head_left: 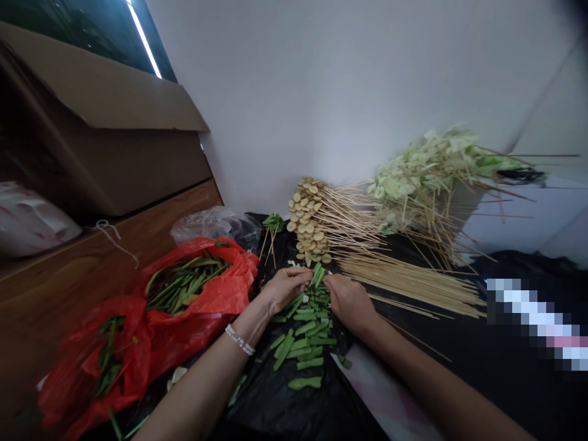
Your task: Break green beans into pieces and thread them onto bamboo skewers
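Several cut green bean pieces [318,275] are bunched upright between my two hands. My left hand [287,288], with a beaded bracelet at its wrist, is closed in a pinch, its fingertips against the left side of that bunch. My right hand [351,301] is curled closed just to the right of it; whatever its fingers grip is hidden. Below the hands, more cut bean pieces [305,352] lie in rough rows on black plastic [275,410]. Bare wooden skewers [413,283] lie in a pile beyond my right hand.
Skewered round slices [307,214] are stacked by the wall, beside skewers of pale leafy vegetable [422,162]. A small skewered green bundle [274,223] lies left of them. A red plastic bag [220,288] of long beans is at left, before a cardboard box [138,165].
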Demonstrator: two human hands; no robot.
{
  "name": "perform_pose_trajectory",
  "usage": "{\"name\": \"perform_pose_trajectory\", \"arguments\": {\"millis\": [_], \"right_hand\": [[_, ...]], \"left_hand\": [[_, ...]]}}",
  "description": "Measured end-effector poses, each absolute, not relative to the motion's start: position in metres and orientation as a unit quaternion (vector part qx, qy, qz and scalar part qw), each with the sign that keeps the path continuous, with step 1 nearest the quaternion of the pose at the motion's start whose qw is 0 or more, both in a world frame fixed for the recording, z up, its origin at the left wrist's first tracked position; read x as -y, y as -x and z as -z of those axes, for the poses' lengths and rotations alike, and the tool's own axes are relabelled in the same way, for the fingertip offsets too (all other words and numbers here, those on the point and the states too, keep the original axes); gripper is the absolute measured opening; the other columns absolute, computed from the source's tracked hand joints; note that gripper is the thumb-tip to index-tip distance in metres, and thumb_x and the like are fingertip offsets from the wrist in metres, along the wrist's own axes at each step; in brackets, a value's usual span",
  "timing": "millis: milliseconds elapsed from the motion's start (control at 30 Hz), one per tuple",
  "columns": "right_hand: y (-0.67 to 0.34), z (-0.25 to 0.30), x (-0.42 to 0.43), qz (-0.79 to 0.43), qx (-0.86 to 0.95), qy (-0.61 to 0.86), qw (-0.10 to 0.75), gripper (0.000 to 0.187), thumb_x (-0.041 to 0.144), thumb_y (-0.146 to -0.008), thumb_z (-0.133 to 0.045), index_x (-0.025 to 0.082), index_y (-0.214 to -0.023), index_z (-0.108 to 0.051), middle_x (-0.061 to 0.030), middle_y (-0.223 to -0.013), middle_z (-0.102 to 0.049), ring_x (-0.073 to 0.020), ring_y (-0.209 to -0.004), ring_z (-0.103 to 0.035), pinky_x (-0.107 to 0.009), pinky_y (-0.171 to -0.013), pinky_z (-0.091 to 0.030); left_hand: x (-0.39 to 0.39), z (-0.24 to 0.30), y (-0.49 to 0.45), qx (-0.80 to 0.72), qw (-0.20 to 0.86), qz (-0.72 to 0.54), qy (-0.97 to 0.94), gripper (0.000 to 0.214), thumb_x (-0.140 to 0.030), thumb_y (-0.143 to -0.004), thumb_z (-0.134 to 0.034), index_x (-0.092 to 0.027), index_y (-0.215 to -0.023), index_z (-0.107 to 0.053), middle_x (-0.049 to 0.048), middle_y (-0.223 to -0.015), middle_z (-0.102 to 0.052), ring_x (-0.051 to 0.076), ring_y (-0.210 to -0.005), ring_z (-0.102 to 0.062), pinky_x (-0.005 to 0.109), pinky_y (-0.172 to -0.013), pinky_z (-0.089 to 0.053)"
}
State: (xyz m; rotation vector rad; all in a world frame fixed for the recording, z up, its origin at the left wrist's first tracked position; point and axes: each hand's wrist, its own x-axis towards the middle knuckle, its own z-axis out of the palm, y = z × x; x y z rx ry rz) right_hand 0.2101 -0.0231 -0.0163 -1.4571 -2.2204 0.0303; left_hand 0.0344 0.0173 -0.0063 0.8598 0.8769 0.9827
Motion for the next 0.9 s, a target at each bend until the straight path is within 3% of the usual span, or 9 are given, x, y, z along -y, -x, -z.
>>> {"name": "perform_pose_trajectory", "arguments": {"millis": [167, 300, 400, 567, 900], "right_hand": [[-0.211, 0.013, 0.023, -0.007, 0.809, 0.527, 0.26, 0.025, 0.015, -0.092, -0.037, 0.019, -0.097, -0.061, -0.0054, -0.094, -0.066, -0.015, -0.09, -0.06, -0.022, -0.079, -0.039], [-0.213, 0.011, 0.023, -0.005, 0.805, 0.533, 0.262, 0.024, 0.015, -0.093, -0.037, 0.019, -0.095, -0.061, -0.0049, -0.092, -0.066, -0.0153, -0.087, -0.06, -0.023, -0.078, -0.039], [-0.215, 0.01, 0.023, 0.003, 0.8, 0.54, 0.262, 0.024, 0.014, -0.092, -0.038, 0.019, -0.095, -0.062, -0.005, -0.092, -0.066, -0.0153, -0.085, -0.06, -0.023, -0.075, -0.039], [-0.214, 0.009, 0.023, 0.007, 0.799, 0.543, 0.257, 0.024, 0.014, -0.091, -0.039, 0.019, -0.094, -0.062, -0.0046, -0.092, -0.067, -0.0152, -0.084, -0.06, -0.024, -0.073, -0.039], [-0.213, 0.008, 0.023, 0.004, 0.8, 0.549, 0.243, 0.024, 0.015, -0.092, -0.039, 0.02, -0.094, -0.062, -0.0045, -0.092, -0.067, -0.0148, -0.084, -0.06, -0.023, -0.073, -0.039]], "left_hand": [[-0.019, 0.005, -0.033, -0.404, 0.673, -0.443, -0.433, 0.032, -0.034, -0.054, -0.085, -0.011, -0.072, -0.072, 0.0002, -0.063, -0.061, 0.006, -0.056, -0.05, 0.018, -0.056, -0.038], [-0.026, -0.001, -0.015, -0.451, 0.554, -0.381, -0.586, 0.036, -0.047, -0.064, -0.075, -0.012, -0.076, -0.073, 0.0003, -0.062, -0.061, 0.007, -0.054, -0.047, 0.019, -0.054, -0.035], [-0.031, -0.004, 0.002, -0.46, 0.46, -0.279, -0.706, 0.03, -0.041, -0.063, -0.076, -0.012, -0.069, -0.072, 0.0012, -0.063, -0.064, 0.01, -0.058, -0.05, 0.02, -0.058, -0.038], [-0.032, -0.005, 0.015, -0.489, 0.37, -0.151, -0.775, 0.023, -0.036, -0.059, -0.076, -0.014, -0.066, -0.072, 0.0001, -0.058, -0.064, 0.01, -0.053, -0.049, 0.02, -0.051, -0.033], [-0.025, -0.001, 0.01, -0.467, 0.345, -0.131, -0.803, 0.009, -0.021, -0.059, -0.068, -0.016, -0.065, -0.071, -0.0022, -0.059, -0.063, 0.011, -0.057, -0.051, 0.019, -0.053, -0.035]]}}
